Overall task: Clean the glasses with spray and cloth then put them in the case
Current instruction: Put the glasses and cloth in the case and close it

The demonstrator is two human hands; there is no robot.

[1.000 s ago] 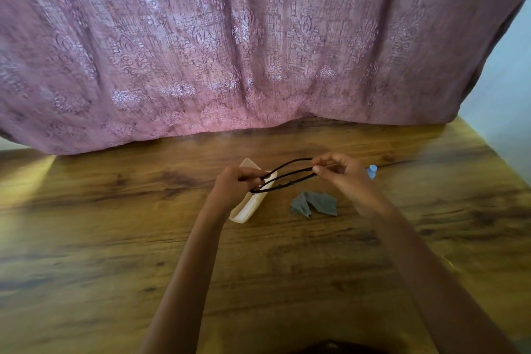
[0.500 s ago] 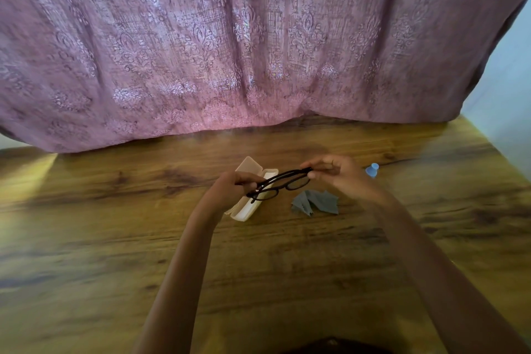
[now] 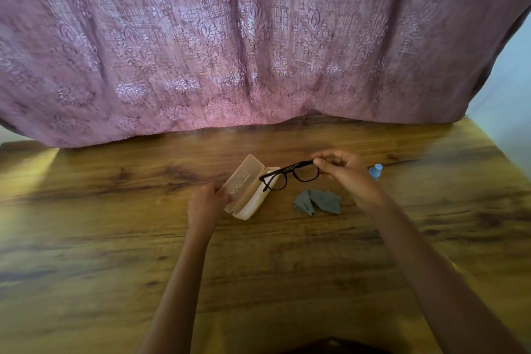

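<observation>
Black-framed glasses (image 3: 290,174) hang folded in the air, their left end over the open case. My right hand (image 3: 342,171) pinches them at the right end. The beige glasses case (image 3: 248,190) lies open on the wooden table, lid up toward the left. My left hand (image 3: 204,204) rests against the lid's left side; its fingertips are partly hidden, so the grip is unclear. A grey cloth (image 3: 317,200) lies crumpled to the right of the case. Behind my right hand only the light blue top of the spray bottle (image 3: 375,171) shows.
A pink patterned curtain (image 3: 258,46) hangs along the far edge of the wooden table (image 3: 115,253). The table's right edge meets a pale wall at the far right.
The glasses' arms have been folded in. My left hand let go of the glasses and dropped to the case lid. My right hand now holds the glasses alone above the case.
</observation>
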